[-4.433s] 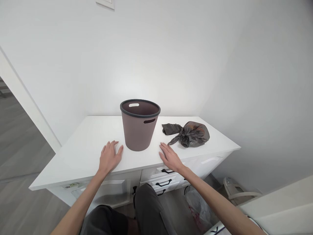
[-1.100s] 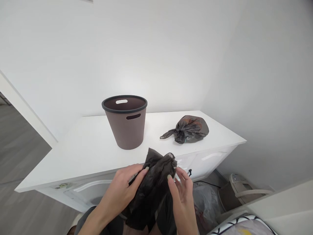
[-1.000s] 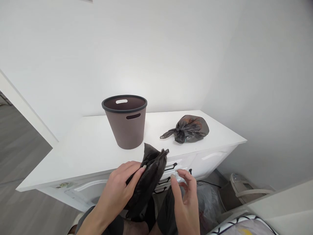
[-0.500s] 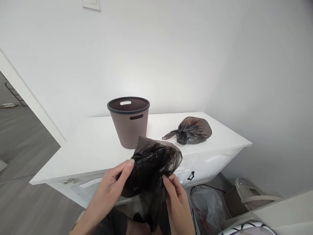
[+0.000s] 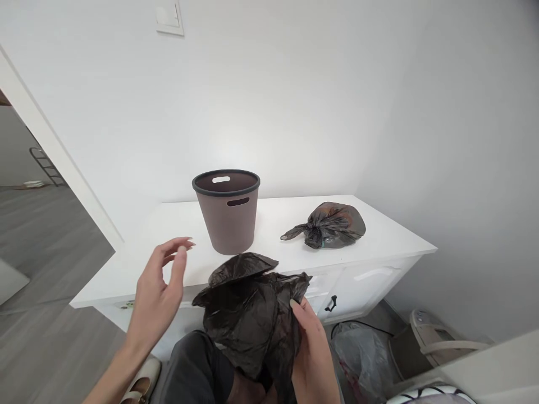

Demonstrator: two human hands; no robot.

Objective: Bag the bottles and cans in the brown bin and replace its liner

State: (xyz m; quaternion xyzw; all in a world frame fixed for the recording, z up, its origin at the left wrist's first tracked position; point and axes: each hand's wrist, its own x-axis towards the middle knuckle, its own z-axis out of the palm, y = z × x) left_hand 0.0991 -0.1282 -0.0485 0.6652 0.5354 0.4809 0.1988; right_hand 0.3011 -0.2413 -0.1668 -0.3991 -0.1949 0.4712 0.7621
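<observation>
bag [image 5: 252, 317], dark and crumpled, hangs pinched in the right hand [image 5: 309, 336], spreading leftward from that grip, long axis unclear, while the bin [image 5: 231, 224] stands upright beyond and left of it, nearer the empty left hand [image 5: 158, 286], thumb and fingers parted.

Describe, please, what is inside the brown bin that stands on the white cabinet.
Inside the brown bin, only the upper inner wall and far handle slot show. The front wall hides the bottom, so I cannot tell whether anything lies there.
</observation>
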